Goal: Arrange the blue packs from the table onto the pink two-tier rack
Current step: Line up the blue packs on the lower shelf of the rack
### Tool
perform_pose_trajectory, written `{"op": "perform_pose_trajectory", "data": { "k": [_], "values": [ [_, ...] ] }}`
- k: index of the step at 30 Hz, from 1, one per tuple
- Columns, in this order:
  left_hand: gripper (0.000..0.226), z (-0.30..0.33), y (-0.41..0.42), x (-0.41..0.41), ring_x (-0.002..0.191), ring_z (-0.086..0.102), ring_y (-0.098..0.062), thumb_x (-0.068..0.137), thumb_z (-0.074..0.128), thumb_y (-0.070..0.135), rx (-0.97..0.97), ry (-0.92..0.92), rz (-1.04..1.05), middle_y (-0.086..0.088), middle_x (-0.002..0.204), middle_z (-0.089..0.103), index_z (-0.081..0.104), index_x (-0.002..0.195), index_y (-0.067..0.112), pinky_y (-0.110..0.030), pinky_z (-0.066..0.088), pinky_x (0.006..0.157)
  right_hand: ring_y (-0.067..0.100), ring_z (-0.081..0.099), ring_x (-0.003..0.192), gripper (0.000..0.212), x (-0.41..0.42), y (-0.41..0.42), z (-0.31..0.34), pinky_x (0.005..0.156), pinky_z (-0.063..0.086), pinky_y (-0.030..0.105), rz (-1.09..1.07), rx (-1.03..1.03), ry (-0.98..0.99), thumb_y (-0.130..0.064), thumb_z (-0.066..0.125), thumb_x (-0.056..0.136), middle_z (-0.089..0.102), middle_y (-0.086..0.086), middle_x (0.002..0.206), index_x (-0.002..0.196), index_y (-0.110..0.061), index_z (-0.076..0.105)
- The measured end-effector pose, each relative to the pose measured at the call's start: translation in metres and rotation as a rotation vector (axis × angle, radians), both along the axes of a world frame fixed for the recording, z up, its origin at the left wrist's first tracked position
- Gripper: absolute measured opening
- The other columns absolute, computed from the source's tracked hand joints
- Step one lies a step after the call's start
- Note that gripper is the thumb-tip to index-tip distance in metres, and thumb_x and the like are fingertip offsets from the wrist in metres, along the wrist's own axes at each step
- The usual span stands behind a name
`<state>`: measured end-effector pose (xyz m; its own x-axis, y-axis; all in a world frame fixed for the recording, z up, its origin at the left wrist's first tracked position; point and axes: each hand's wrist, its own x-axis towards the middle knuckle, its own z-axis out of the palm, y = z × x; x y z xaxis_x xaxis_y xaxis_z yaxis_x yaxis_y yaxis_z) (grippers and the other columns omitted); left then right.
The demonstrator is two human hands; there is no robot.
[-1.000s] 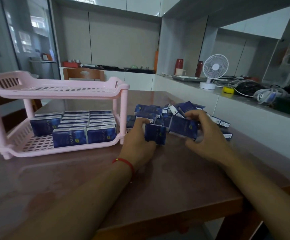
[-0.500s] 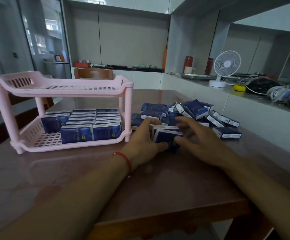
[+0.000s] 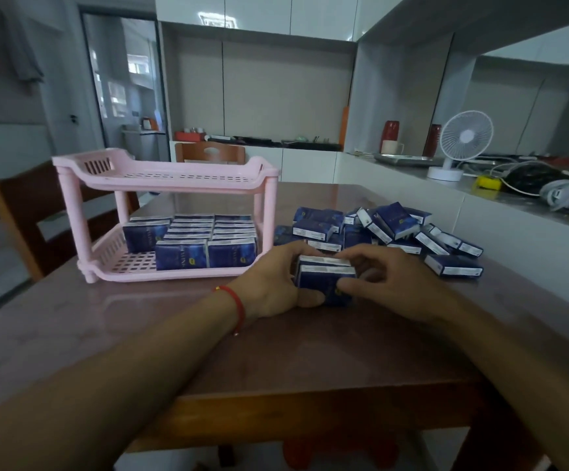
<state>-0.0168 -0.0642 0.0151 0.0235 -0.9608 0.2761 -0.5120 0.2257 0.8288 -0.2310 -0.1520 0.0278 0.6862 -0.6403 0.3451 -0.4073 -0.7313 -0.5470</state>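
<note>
Left hand and right hand are pinching a small stack of blue packs from nine and three o'clock; packs look light, slightly soft, best squeezed at the ends.

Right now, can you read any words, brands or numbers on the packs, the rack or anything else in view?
None can be read.
Rack packs: pale vertical lettering and a yellow mark, too blurred.
Held packs: white label strip, print too small.
Pile: white edge labels, unreadable.
Pink rack: no text visible.
</note>
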Motion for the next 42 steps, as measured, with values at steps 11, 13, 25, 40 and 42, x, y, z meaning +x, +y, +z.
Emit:
{"op": "perform_pose_trajectory", "data": {
  "k": [11, 13, 25, 40, 42],
  "values": [
    [0.064, 0.010, 0.116, 0.070, 0.119, 0.062, -0.018, 0.072, 0.082, -0.005, -0.150, 0.125, 0.056, -0.002, 0.128, 0.065, 0.050, 0.126, 0.009, -0.044, 0.053, 0.099, -0.005, 0.065, 0.087, 0.036, 0.093, 0.076, 0.021, 0.068, 0.053, 0.014, 0.239, -0.012, -0.076, -0.040, 0.079, 0.079, 0.068, -0.017, 0.098, 0.110, -0.031, 0.063],
    [0.071, 0.014, 0.135, 0.088, 0.117, 0.060, -0.006, 0.074, 0.084, 0.011, -0.201, -0.044, 0.174, 0.015, 0.125, 0.061, 0.046, 0.133, 0.024, -0.034, 0.054, 0.097, -0.007, 0.064, 0.082, 0.034, 0.116, 0.083, 0.027, 0.064, 0.051, 0.010, 0.226, -0.032, -0.111, -0.036, 0.079, 0.081, 0.065, -0.017, 0.091, 0.109, -0.029, 0.062],
    [0.077, -0.003, 0.152, 0.180, 0.119, 0.050, -0.018, 0.079, 0.078, 0.026, -0.059, -0.057, 0.845, 0.001, 0.132, 0.045, 0.033, 0.141, 0.019, -0.041, 0.048, 0.104, 0.014, 0.068, 0.082, 0.037, 0.249, 0.091, 0.039, 0.076, 0.056, 0.037, 0.079, 0.130, -0.207, -0.039, 0.076, 0.083, 0.070, -0.004, 0.085, 0.108, -0.014, 0.069],
    [0.063, -0.009, 0.153, 0.187, 0.115, 0.050, -0.012, 0.082, 0.075, 0.027, -0.056, -0.022, 0.756, 0.003, 0.131, 0.049, 0.038, 0.134, 0.026, -0.032, 0.049, 0.100, 0.020, 0.059, 0.096, 0.040, 0.304, 0.074, 0.039, 0.096, 0.047, 0.048, 0.075, -0.096, 0.092, -0.042, 0.066, 0.091, 0.062, -0.004, 0.094, 0.122, -0.018, 0.059],
    [0.059, -0.010, 0.152, 0.187, 0.114, 0.051, -0.012, 0.082, 0.075, 0.028, -0.062, -0.037, 0.761, 0.003, 0.129, 0.050, 0.041, 0.130, 0.026, -0.031, 0.050, 0.098, 0.021, 0.057, 0.103, 0.041, 0.308, 0.072, 0.038, 0.100, 0.043, 0.049, 0.070, -0.125, 0.181, -0.045, 0.066, 0.090, 0.063, -0.002, 0.105, 0.124, -0.023, 0.058]
  ]
}}
